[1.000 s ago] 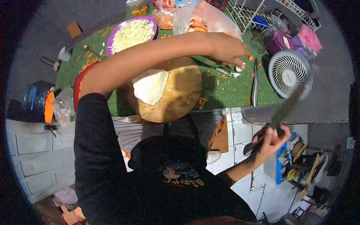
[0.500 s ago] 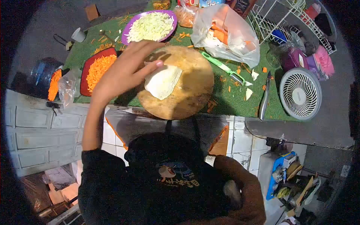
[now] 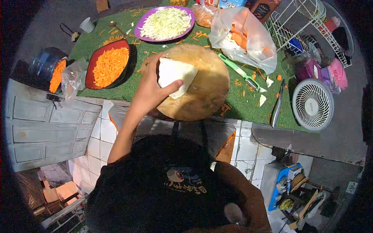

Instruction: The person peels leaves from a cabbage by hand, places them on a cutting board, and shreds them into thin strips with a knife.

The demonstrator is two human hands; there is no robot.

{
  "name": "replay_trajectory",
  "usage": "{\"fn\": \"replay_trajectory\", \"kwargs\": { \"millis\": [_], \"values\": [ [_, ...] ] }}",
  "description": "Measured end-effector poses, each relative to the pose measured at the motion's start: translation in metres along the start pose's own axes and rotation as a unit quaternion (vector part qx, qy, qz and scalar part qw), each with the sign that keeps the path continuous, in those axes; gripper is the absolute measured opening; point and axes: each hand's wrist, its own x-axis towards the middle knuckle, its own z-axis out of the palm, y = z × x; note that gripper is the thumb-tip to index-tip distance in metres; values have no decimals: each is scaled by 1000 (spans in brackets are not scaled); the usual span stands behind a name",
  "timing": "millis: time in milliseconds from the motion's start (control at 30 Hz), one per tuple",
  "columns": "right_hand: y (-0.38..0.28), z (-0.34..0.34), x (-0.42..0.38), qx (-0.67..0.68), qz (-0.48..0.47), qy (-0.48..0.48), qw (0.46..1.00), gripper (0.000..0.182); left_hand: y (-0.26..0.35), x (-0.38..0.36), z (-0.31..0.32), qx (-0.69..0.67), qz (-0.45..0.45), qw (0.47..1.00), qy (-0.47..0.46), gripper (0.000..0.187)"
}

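Observation:
A pale cut piece of cabbage rests on the round wooden chopping board. My left hand grips it from the left side, the thumb across its lower face and the fingers behind it. My right arm is bent at the lower right, close to my body, and its hand does not show. A greyish, shiny oval thing lies beside that arm, too unclear to name.
Shredded carrot fills a red dish at left; shredded cabbage lies on a purple plate. Right of the board are a green peeler, a plastic bag, a knife, a round grey basket and a white rack.
My left hand has come down from above the cabbage and closed on it. The cabbage now stands more raised. The view has shifted, so the table items appear displaced.

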Motion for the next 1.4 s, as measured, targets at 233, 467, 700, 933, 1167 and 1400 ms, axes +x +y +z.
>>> {"fn": "replay_trajectory", "kwargs": {
  "millis": [233, 467, 700, 933, 1167, 1400],
  "values": [
    [2, 4, 0, 18, 25, 0, 1000, 29, 0, 3, -16, -232, 10, 967, -101, 91],
    [14, 16, -3, 30, 27, 17, 999, 33, -5, 0, -17, -255, 31, 955, -151, 84],
    [23, 19, 1, 44, 51, 24, 997, 36, -14, 0, -15, -339, 7, 937, -91, 73],
    [37, 39, 11, 40, 52, 34, 997, 40, -15, -1, -11, -484, -25, 874, -41, 79],
    [143, 15, 26, -286, 310, 488, 764, 35, 4, 5, -13, -607, -15, 794, 34, 89],
    [191, 16, 12, -384, 354, 356, 774, 27, 4, -2, -14, -609, -6, 790, 70, 88]
  ]
}}
